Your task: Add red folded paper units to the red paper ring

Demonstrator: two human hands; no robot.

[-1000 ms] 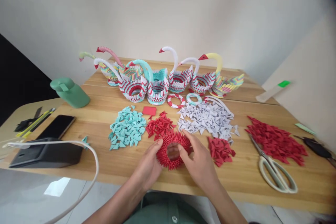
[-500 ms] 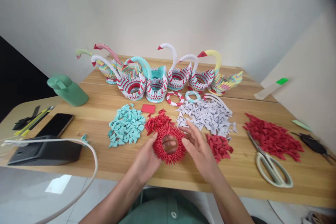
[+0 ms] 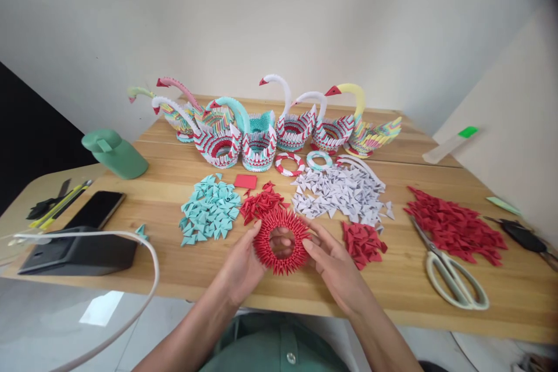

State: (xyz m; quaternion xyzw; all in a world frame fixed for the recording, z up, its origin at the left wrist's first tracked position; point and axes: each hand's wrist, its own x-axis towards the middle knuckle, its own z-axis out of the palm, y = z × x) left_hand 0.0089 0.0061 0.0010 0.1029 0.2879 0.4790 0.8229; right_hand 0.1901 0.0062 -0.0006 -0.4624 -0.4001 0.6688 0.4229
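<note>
A spiky red ring of folded paper pieces (image 3: 281, 263) is held up over the near part of the table. My left hand (image 3: 244, 264) grips its left side, thumb on the front and fingers behind, some showing through the hole. My right hand (image 3: 333, 261) closes on the ring's right side with thumb and fingers. Just behind the ring lies a small heap of red paper triangles (image 3: 261, 202). Turquoise triangles (image 3: 209, 209) are heaped to the left, white ones (image 3: 344, 192) behind to the right, and another red heap (image 3: 364, 244) beside my right hand.
Several paper swans (image 3: 257, 148) stand along the back, with a red-white ring (image 3: 289, 164) and a turquoise-white ring (image 3: 319, 160) before them. Scissors (image 3: 455, 279) and a large red heap (image 3: 453, 224) lie right. A green bottle (image 3: 115, 154), phone (image 3: 98, 209) and black box with a white cable (image 3: 82, 253) occupy the left.
The fingers of my right hand have come down and closed in on the ring's right side. The ring stays in nearly the same place, and the view has shifted slightly.
</note>
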